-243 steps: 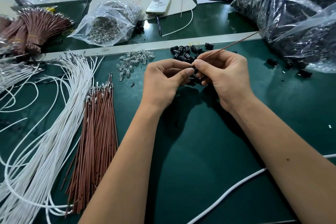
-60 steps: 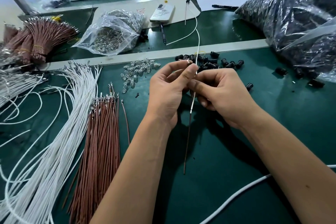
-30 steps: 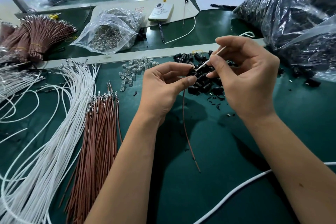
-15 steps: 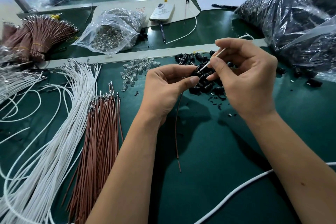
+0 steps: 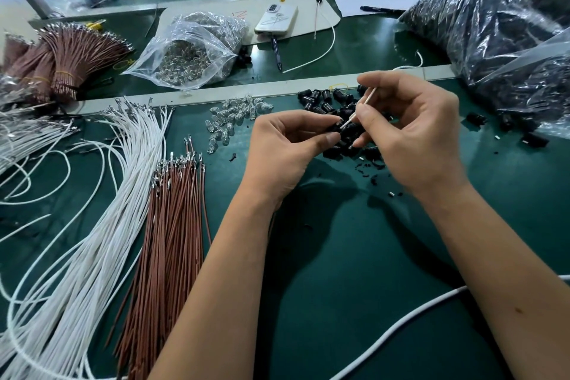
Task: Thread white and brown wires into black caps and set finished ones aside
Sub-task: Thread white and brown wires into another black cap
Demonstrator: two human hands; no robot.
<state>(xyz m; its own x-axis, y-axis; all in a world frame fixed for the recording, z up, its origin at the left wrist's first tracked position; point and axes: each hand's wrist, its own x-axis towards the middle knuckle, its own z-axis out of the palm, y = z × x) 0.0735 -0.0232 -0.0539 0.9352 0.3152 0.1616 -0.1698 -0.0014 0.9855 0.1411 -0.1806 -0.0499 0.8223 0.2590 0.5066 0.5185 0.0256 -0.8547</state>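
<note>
My left hand (image 5: 283, 151) pinches a black cap (image 5: 335, 129) between thumb and fingers above a loose pile of black caps (image 5: 320, 102). My right hand (image 5: 413, 136) grips a white wire (image 5: 361, 106) near its tip, and the tip touches the cap. The rest of that wire runs back behind my right hand. A brown wire hanging from the cap is mostly hidden by my left wrist. Loose white wires (image 5: 108, 194) and brown wires (image 5: 172, 225) lie on the green mat at left.
Small clear bulbs (image 5: 234, 114) lie left of the caps, with a bag of bulbs (image 5: 191, 49) behind them. Big plastic bags of black caps (image 5: 493, 28) fill the right rear. A phone (image 5: 277, 18), pen (image 5: 276, 52), bundled brown wires (image 5: 71, 52) and thick white cable (image 5: 401, 327) are around.
My right hand has brought the white wire's tip down to the cap in my left hand. The hanging brown wire has swung left, out of sight behind my left wrist.
</note>
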